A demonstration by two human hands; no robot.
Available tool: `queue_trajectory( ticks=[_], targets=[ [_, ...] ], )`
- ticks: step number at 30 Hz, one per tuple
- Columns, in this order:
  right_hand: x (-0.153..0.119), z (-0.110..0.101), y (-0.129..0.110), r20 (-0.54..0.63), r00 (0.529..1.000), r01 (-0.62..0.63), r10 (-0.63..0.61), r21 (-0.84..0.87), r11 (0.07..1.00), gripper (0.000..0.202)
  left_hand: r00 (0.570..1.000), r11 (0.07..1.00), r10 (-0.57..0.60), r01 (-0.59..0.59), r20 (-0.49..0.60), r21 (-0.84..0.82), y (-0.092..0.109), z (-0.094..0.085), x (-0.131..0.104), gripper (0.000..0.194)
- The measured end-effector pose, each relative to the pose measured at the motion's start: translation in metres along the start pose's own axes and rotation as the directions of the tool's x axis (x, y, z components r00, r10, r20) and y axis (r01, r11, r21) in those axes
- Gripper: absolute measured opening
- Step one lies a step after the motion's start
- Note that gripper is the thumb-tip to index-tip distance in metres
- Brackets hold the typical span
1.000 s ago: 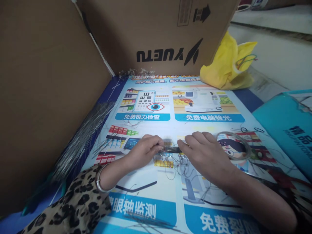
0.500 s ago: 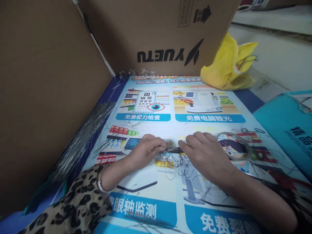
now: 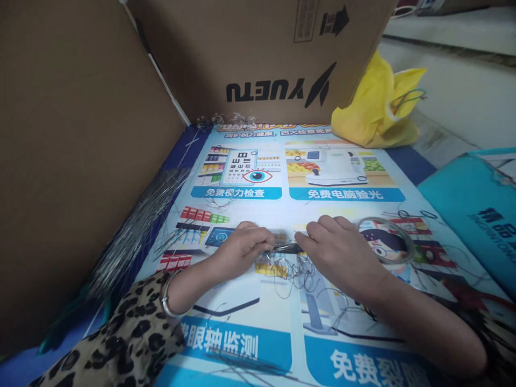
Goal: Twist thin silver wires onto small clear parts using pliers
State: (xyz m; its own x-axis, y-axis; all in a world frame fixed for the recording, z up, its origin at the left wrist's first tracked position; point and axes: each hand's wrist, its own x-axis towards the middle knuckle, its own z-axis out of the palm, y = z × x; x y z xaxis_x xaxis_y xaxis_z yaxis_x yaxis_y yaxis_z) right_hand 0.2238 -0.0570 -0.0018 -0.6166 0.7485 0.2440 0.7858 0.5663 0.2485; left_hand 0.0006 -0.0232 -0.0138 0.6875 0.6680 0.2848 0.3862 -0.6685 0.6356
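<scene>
My left hand (image 3: pixel 242 250) is closed in a pinch near the middle of the printed sheet, at the end of a thin wire; the fingers hide most of what they hold. Facing it, my right hand (image 3: pixel 342 255) is wrapped round a dark, narrow tool with a metallic tip (image 3: pixel 287 248), which looks like pliers. That tip reaches across the small gap to the left fingertips. Just below the gap lies a tangle of thin wire loops (image 3: pixel 296 271). Right behind my right wrist is a coil of wire (image 3: pixel 407 242), partly covered by the hand.
Straight wires (image 3: pixel 137 231) lie in a bundle along the left cardboard panel (image 3: pixel 72 134). Cut wires (image 3: pixel 245 363) are near the front. A yellow bag (image 3: pixel 371 115) stands back right, a turquoise box (image 3: pixel 475 209) at right. Small wire pieces (image 3: pixel 237 119) line the back cardboard (image 3: pixel 262 54).
Both hands stay nearly in place. The metallic tip between them looks slightly turned and shows brighter now.
</scene>
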Motion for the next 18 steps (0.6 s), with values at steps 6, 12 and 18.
queue_trajectory(
  ticks=[6, 12, 18],
  targets=[
    [0.0004, -0.0008, -0.0023, 0.002, 1.000, 0.016, -0.016, 0.015, 1.000, 0.002, 0.999, 0.999, 0.032, -0.032, 0.006, 0.022, 0.0004, 0.0010, -0.0002, 0.014],
    [0.0009, -0.0043, 0.0028, 0.018, 1.000, 0.000, 0.000, 0.023, 1.000, 0.003, 0.993, 0.993, -0.114, 0.114, 0.018, 0.029, 0.0027, 0.0010, 0.0002, 0.012],
    [0.0010, -0.0063, 0.0022, 0.005, 1.000, 0.007, -0.007, -0.014, 1.000, 0.008, 0.997, 0.996, -0.076, 0.076, 0.005, 0.052, 0.0036, 0.0021, -0.0003, 0.011]
  ],
)
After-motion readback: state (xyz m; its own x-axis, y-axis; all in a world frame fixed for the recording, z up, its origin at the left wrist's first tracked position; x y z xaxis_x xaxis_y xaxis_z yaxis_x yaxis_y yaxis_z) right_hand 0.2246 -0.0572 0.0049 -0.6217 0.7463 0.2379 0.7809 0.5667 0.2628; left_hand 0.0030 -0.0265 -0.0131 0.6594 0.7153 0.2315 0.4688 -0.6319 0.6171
